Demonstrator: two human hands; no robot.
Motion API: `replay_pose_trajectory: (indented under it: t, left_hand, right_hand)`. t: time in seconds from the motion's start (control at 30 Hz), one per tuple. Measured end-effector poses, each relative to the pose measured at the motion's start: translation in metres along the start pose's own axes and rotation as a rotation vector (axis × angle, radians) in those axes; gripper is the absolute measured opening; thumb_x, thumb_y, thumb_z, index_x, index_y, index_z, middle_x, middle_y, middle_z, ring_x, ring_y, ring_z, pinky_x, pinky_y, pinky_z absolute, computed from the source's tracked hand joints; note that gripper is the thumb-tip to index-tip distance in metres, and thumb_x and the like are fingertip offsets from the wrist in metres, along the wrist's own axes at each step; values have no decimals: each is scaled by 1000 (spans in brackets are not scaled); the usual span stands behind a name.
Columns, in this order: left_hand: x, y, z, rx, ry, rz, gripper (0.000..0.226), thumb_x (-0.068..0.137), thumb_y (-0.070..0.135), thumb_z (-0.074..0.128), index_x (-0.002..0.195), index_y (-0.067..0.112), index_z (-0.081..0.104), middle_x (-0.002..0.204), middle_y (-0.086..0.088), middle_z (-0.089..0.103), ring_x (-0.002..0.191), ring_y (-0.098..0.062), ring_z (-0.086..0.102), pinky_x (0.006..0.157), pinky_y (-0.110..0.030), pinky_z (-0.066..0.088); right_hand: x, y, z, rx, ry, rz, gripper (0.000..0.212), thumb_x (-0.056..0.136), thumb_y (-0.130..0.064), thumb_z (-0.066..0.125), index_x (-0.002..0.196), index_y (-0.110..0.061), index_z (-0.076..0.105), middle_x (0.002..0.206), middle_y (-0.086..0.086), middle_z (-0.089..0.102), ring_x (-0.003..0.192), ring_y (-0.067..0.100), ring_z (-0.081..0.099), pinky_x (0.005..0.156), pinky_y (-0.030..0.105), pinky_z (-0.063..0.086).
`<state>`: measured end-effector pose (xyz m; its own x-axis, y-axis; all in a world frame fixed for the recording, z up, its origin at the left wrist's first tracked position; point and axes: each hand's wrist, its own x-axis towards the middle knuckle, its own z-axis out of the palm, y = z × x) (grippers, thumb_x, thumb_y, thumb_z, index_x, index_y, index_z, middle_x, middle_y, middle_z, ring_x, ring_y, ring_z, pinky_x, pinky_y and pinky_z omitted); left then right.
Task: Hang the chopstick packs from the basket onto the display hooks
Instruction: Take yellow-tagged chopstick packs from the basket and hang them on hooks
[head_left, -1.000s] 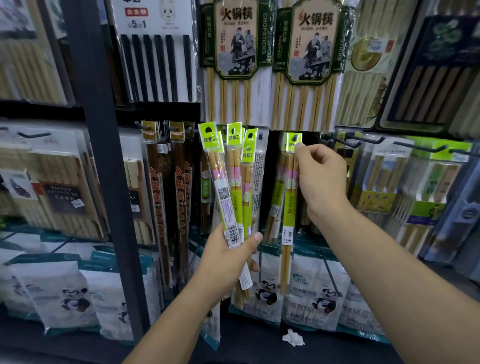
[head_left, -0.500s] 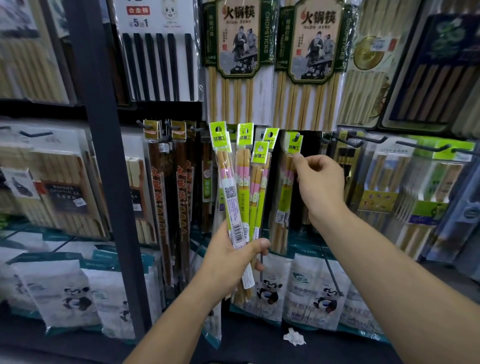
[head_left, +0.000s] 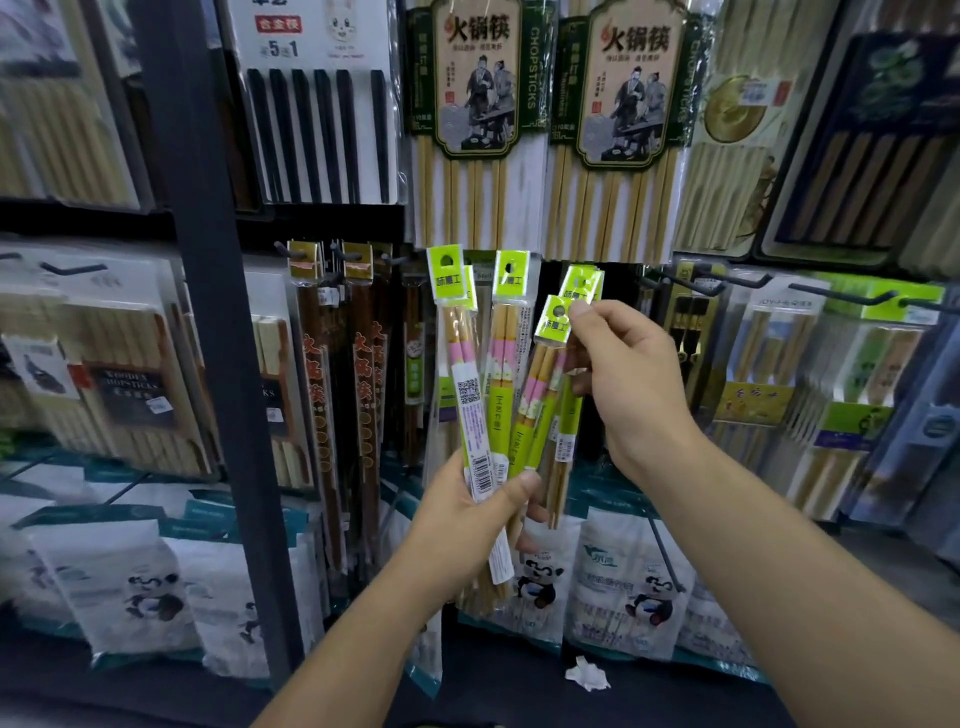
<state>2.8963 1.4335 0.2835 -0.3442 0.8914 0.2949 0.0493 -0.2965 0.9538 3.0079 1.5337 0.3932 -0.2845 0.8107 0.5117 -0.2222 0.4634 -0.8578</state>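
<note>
My left hand (head_left: 467, 514) grips the lower ends of a fan of chopstick packs (head_left: 467, 395), each with a lime-green header card and pink-banded wooden sticks. My right hand (head_left: 628, 374) pinches the green header of the rightmost pack (head_left: 535, 405) in that fan, which leans right. Just behind it, another pack of the same kind (head_left: 582, 283) hangs at the display, its lower part hidden by my right hand. The basket is out of view.
A black upright post (head_left: 208, 312) stands left of the fan. Dark chopstick packs (head_left: 317, 389) hang beside it, large hot-pot packs (head_left: 478, 104) above. Black hooks (head_left: 727, 280) jut out at the right. Panda-printed bags (head_left: 623, 587) and a crumpled paper (head_left: 587, 675) lie below.
My right hand let go of the pack it had put on the hook and came down-left to pinch the header of the rightmost pack in my left hand.
</note>
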Motion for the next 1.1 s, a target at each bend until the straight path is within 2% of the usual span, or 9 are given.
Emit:
replay_pose_trajectory:
  t: [0.17,0.23,0.3,0.4,0.57,0.73,0.83,0.97,1.1]
  left_hand:
    - [-1,-2,2,-193,-7,-76,42,87,34,68,114,4,61,97,-13,77,90,-28,77,71,-41,64]
    - [1,-4,0,-155,64,-76,40,87,36,69,113,5,64,102,-17,75,92,-22,76,76,-34,64]
    - [4,-7,-3,-65,126,-45,27,94,29,68,108,6,65,98,-18,72,84,-14,73,72,-23,60]
    - [5,-8,-5,-55,123,-14,11,100,20,64,95,10,62,77,-9,66,70,-17,66,67,-27,59]
    - [4,-7,-5,-23,69,8,32,101,28,64,94,-2,54,66,-11,63,50,-26,60,54,-32,54]
    - [3,-5,-5,-12,63,42,33,96,36,67,104,8,53,70,-4,65,46,-18,52,49,-31,50]
    - [3,-3,-3,-38,43,37,45,87,52,64,109,14,53,76,-5,66,47,-18,51,45,-31,46]
    - [1,-3,-2,-37,50,61,23,103,42,53,98,20,54,79,-5,66,49,-19,53,45,-28,45]
    - [2,-2,-2,-38,69,59,16,107,31,51,105,15,53,79,-4,66,52,-18,56,45,-28,46]
  right_hand:
    - [4,-3,-2,70,51,67,36,102,-27,59,70,-27,74,69,-5,64,60,7,56,53,23,44]
    - [8,-5,-3,61,89,69,39,101,-26,60,66,-29,75,67,-3,64,60,11,57,52,24,44]
    - [12,-5,-4,39,103,68,35,101,-27,61,68,-22,74,71,7,60,65,22,54,56,31,45]
    - [17,-4,-5,6,107,49,34,101,-27,60,81,-1,67,78,15,54,70,27,49,65,40,43]
    - [24,-4,-7,-25,116,36,38,102,-24,57,87,10,62,77,15,54,60,17,52,51,22,44]
    - [30,2,-6,-91,131,74,36,100,-22,58,67,-8,59,66,11,45,50,14,43,48,17,42]
    - [32,11,-7,-184,143,66,54,101,-25,57,47,-21,50,46,-6,39,43,7,36,53,11,42]
    - [31,21,-10,-244,202,42,33,99,-32,62,72,-14,70,57,-6,62,54,-1,56,63,18,44]
    - [21,21,-11,-206,271,7,25,99,-36,63,81,-18,63,62,-17,59,55,-7,53,55,9,43]
